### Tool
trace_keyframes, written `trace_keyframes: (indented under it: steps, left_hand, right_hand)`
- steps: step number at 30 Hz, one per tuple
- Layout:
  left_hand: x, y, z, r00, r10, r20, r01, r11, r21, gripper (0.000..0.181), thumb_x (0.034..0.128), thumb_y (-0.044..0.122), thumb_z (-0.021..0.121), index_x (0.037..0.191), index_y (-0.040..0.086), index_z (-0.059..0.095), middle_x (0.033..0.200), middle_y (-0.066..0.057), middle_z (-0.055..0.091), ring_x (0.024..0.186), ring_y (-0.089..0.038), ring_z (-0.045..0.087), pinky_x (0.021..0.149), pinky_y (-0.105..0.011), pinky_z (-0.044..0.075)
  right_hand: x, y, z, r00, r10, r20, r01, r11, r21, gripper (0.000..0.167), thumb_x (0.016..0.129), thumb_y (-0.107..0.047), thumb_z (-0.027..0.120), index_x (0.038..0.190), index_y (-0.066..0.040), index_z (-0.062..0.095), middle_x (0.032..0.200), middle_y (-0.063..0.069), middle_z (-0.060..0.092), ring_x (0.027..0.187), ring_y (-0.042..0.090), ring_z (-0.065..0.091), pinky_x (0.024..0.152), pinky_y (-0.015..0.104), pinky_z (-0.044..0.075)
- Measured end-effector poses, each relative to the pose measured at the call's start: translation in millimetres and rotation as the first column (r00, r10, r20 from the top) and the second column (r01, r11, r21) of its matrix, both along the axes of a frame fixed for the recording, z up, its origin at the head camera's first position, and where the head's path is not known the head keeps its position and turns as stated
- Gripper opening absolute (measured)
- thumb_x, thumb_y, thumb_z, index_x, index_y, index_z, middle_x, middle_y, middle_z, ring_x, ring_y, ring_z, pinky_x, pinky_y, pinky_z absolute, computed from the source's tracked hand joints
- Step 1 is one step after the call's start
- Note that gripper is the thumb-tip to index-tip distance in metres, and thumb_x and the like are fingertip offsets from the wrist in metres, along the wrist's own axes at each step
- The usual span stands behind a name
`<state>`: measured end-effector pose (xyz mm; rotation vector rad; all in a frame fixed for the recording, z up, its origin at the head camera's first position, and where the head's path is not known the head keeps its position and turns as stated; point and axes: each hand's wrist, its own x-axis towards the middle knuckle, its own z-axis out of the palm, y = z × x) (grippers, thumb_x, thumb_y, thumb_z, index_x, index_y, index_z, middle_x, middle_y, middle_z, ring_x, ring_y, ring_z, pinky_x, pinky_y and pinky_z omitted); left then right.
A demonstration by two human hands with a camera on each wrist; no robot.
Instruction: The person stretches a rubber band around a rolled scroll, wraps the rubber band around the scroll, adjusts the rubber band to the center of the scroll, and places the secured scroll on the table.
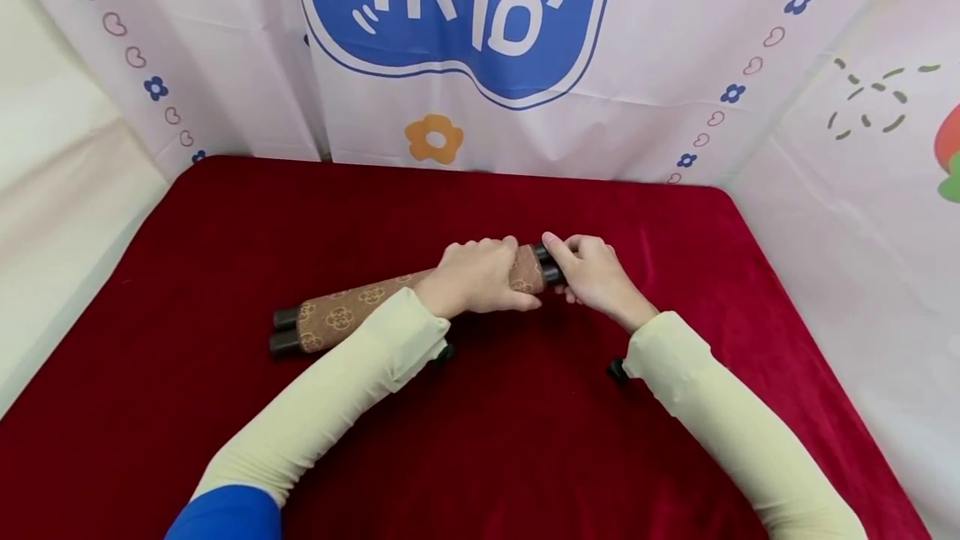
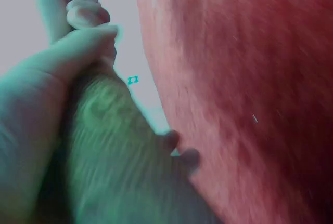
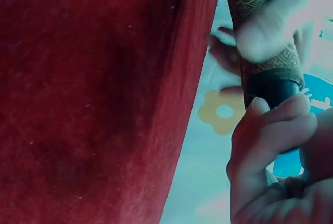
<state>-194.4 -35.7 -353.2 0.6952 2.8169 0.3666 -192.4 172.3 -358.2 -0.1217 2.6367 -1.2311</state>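
A scroll in brown patterned cloth, rolled on two rods, is held at a slant above the red table. My left hand grips it from above near its right end, thumb on the near side. With thumb and fingers my right hand holds the black rod ends there. Dark rod ends also stick out at the scroll's left end. In the right wrist view, right-hand fingers curl on a black rod end, just below the left thumb. The left wrist view is blurred; the scroll runs along the left palm.
Red velvety cloth covers the table. Behind stands a white printed curtain with a blue emblem and an orange flower. White sheets close off both sides. Small black pieces show under both cuffs.
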Motion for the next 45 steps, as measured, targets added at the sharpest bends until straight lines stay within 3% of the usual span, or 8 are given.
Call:
trace_keyframes:
  steps: [6,12,17,23,28,34,39,45]
  left_hand:
    - [7.9,-27.7,8.7,0.998,0.025,0.053,-0.017,0.989,-0.145,0.075,0.0846,0.062,0.078,0.134,0.01,0.057,0.115,-0.006,0.068,0.104,-0.025,0.069,0.087,-0.051,0.056]
    - [5.5,-9.8,8.4,1.0,0.004,-0.014,-0.005,1.0,-0.031,0.103,0.0781,0.077,0.076,0.146,0.005,0.047,0.128,-0.007,0.064,0.114,-0.026,0.066,0.09,-0.051,0.059]
    - [1.3,0.9,-3.0,0.999,0.034,0.0,-0.034,0.999,0.001,0.081,0.0821,0.068,0.078,0.132,0.009,0.056,0.109,-0.004,0.068,0.095,-0.023,0.068,0.078,-0.047,0.058]
    - [7.4,-24.6,-5.3,0.998,0.064,0.0,-0.064,0.996,-0.069,0.056,0.0803,0.054,0.081,0.113,0.014,0.058,0.096,-0.002,0.067,0.086,-0.024,0.067,0.072,-0.048,0.055]
    - [15.8,-46.2,-1.2,0.997,0.071,0.011,-0.069,0.991,-0.113,0.061,0.0793,0.053,0.082,0.117,0.01,0.06,0.108,-0.008,0.071,0.098,-0.03,0.071,0.079,-0.053,0.057]
    - [18.0,-29.1,-0.7,0.998,0.039,-0.039,-0.04,0.999,-0.028,0.094,0.0799,0.068,0.079,0.145,0.008,0.049,0.13,-0.007,0.065,0.116,-0.028,0.066,0.088,-0.053,0.059]
    - [17.4,-21.4,-7.5,0.996,0.048,-0.079,-0.048,0.999,0.006,0.067,0.0847,0.057,0.08,0.127,0.01,0.057,0.111,-0.004,0.068,0.098,-0.025,0.069,0.078,-0.05,0.059]
    - [20.8,-37.7,-12.3,0.993,0.088,-0.08,-0.087,0.996,0.004,0.053,0.0805,0.048,0.082,0.115,0.014,0.059,0.103,-0.002,0.068,0.092,-0.025,0.069,0.074,-0.051,0.057]
  right_hand:
    - [-3.3,3.1,-2.1,1.0,0.0,-0.002,0.0,1.0,-0.005,0.061,0.107,-0.06,0.047,0.104,-0.003,0.067,0.072,0.009,0.072,0.05,0.016,0.062,0.053,0.031,0.054]
    - [-2.0,-1.0,-2.2,1.0,-0.003,-0.012,0.003,1.0,-0.003,0.057,0.109,-0.057,0.047,0.105,-0.004,0.067,0.07,0.008,0.07,0.052,0.019,0.063,0.054,0.032,0.054]
    - [0.3,-4.9,-3.0,1.0,0.007,0.0,-0.007,1.0,-0.005,0.056,0.109,-0.057,0.047,0.105,-0.005,0.067,0.071,0.009,0.07,0.052,0.019,0.064,0.056,0.032,0.055]
    - [-0.1,-2.2,-4.3,1.0,0.01,-0.008,-0.01,1.0,-0.021,0.058,0.107,-0.059,0.049,0.104,-0.005,0.068,0.074,0.01,0.072,0.05,0.018,0.062,0.054,0.032,0.055]
    - [-0.9,-1.1,-4.6,1.0,0.012,-0.003,-0.012,1.0,-0.029,0.058,0.107,-0.059,0.049,0.103,-0.004,0.067,0.073,0.01,0.072,0.05,0.018,0.062,0.054,0.031,0.054]
    - [0.3,-6.4,-2.2,1.0,0.001,-0.01,-0.001,1.0,-0.026,0.056,0.108,-0.057,0.047,0.104,-0.005,0.067,0.073,0.009,0.072,0.051,0.019,0.063,0.056,0.032,0.055]
    - [2.2,-7.2,-0.7,1.0,0.004,-0.005,-0.004,1.0,-0.015,0.058,0.107,-0.06,0.048,0.104,-0.005,0.067,0.073,0.009,0.071,0.05,0.018,0.062,0.056,0.032,0.055]
    - [3.6,-9.9,-0.6,0.999,0.039,-0.01,-0.039,0.999,-0.015,0.055,0.108,-0.057,0.049,0.1,-0.005,0.067,0.071,0.009,0.07,0.049,0.019,0.062,0.057,0.034,0.055]
